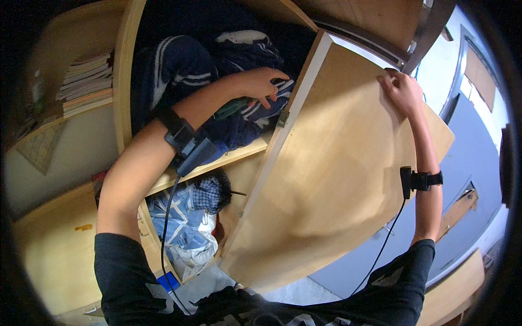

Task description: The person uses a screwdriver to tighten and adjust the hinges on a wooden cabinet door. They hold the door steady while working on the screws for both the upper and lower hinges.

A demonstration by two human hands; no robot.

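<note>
Navy striped clothes (255,106) piled on shelf (239,155)

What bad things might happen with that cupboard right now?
The left hand presses on the dark striped clothes crammed on the shelf; tugging might spill the pile. The right hand grips the open wooden door's top edge; if it swung shut, it might pinch the left arm reaching inside.

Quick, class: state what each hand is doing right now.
Left hand: fingers curled, pressing on the dark blue striped clothes on the shelf; a closed grip cannot be told.
Right hand: closed on the light wooden cupboard door's edge.
</note>
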